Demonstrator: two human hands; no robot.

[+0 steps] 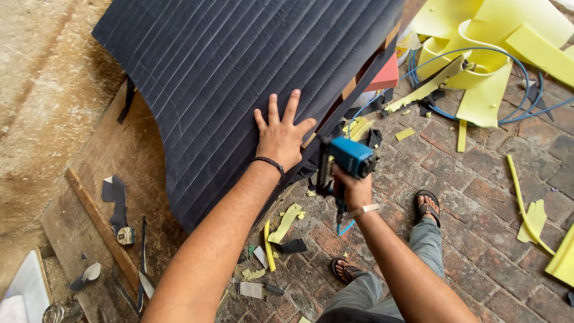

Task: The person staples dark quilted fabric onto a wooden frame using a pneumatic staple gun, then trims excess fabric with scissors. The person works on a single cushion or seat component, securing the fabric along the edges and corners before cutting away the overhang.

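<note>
A big dark ribbed cushion [239, 78] leans over a wooden board [113, 179] on the brick floor [478, 197]. Yellow foam scraps [496, 54] and a blue hose [514, 78] lie behind. The left hand [280, 134] presses flat on the cushion, fingers spread wide. The right hand [354, 190] grips a blue staple gun [347, 160] at the cushion's edge

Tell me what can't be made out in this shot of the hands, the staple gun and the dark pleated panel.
Head view, the only one:
- Staple gun: its nose is hidden behind the dark pleated panel edge, so contact with the frame is unclear.
- Right hand: fingers wrap the grip; the trigger is hidden.
- Left hand: palm is pressed flat, hiding what lies under it.
- Blue hose: partly covered by yellow foam offcuts.
- Panel top: cut off by the upper edge.
</note>
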